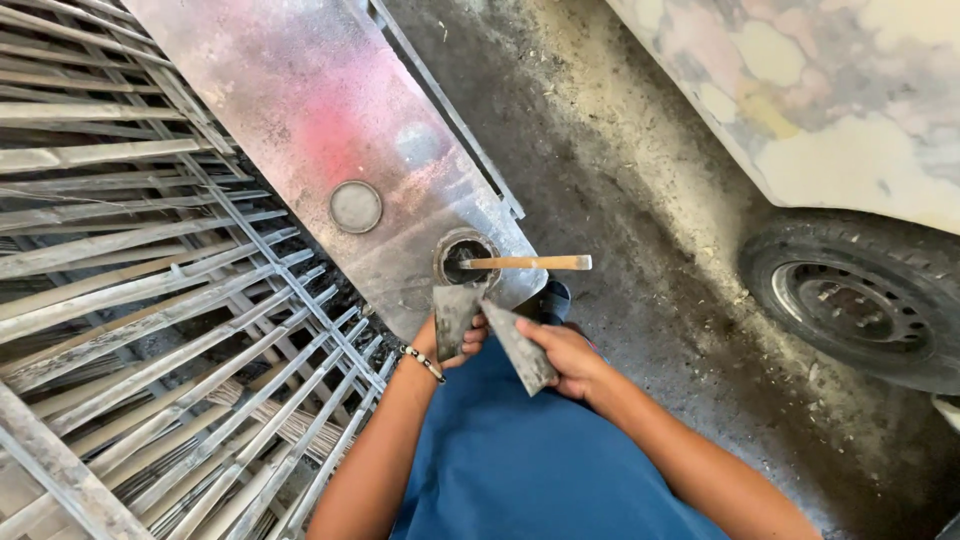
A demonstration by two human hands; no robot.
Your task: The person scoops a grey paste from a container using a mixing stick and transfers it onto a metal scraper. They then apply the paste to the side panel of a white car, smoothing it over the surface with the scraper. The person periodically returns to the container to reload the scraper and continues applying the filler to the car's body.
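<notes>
Over the metal panel, left hand grips one putty blade; right hand grips a second blade, edges touching. Small can open, stick across it. Filler apparently not yet spread.

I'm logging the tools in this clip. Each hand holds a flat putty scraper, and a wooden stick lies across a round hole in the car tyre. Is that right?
Not quite. The head view shows the wooden stick lying across a small round can that sits on the grey metal panel, not on the car tyre. The rest holds: the left hand and the right hand each hold a flat scraper.
</notes>
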